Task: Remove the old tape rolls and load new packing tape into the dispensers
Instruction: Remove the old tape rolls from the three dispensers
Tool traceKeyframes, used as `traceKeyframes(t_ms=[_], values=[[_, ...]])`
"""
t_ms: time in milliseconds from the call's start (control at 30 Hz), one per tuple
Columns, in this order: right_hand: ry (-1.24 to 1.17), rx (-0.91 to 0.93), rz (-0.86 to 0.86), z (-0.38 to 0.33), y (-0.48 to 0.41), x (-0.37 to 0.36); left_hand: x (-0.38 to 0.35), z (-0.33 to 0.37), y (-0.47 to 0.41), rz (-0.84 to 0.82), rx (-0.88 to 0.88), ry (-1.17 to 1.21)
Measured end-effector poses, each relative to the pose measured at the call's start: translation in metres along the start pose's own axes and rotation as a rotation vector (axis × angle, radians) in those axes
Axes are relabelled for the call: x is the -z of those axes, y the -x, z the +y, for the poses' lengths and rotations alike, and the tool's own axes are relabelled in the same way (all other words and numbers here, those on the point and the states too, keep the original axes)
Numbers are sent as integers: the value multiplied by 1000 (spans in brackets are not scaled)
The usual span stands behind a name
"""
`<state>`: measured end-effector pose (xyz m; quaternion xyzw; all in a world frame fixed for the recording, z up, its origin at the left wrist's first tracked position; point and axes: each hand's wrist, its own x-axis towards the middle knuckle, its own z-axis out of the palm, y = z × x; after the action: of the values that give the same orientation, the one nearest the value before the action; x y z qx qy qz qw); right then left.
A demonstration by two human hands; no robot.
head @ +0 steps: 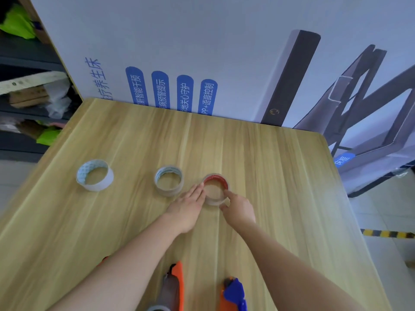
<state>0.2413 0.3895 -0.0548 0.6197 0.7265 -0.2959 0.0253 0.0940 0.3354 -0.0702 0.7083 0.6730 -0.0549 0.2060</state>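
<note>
Steadying red-cored clear tape roll, wooden bench centre | left hand pressing flat | right hand pinching loose end | risk: unclamped roll skidding

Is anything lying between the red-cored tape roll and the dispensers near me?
Nothing visible: bare table separates the red-cored tape roll from the orange dispenser and blue dispenser; only the forearms cross above. Left hand touches the roll, right hand pinches it.

Single view, worn on my head, wide-angle. It faces forward and steeply down along my forearms to my left hand and right hand, near mid-frame on the tabletop. A printed panel stands beyond them.
</note>
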Motion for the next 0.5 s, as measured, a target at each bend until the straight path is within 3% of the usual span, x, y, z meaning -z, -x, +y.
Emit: traceKeyframes(t_ms=[200,500], values=[[94,51,-97,2,6,6,11,3,-1,51,26,16],[330,212,-61,14,75,25,18,7,68,160,112,-56]])
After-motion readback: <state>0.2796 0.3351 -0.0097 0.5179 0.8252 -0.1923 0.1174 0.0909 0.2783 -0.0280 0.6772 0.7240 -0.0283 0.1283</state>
